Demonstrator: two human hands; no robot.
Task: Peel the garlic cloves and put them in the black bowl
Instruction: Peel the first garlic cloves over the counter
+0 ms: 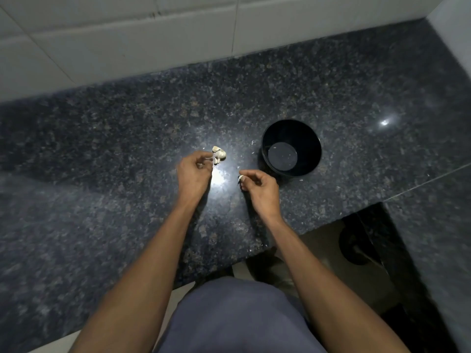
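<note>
Garlic bulb (218,154) sits pinched in our left hand (194,174), fingers curled round its stalk. Our right hand (258,187) pinches one clove (241,178) between thumb and fingertips, near the black bowl (291,148) standing on the granite counter (102,149).

Hands over counter, bowl sitting to the right.

Left hand (195,171) is holding a garlic cluster (218,154) at its fingertips, just above the countertop (102,154), w/ right hand (260,186) lying near it to the right, pinching a garlic clove (241,178). Bowl (291,148) is standing upright on the counter, just behind & right of the right hand. Skin scraps (253,142) are lying btwn cluster & bowl. Tiled wall (153,42) is running behind the counter.
</note>
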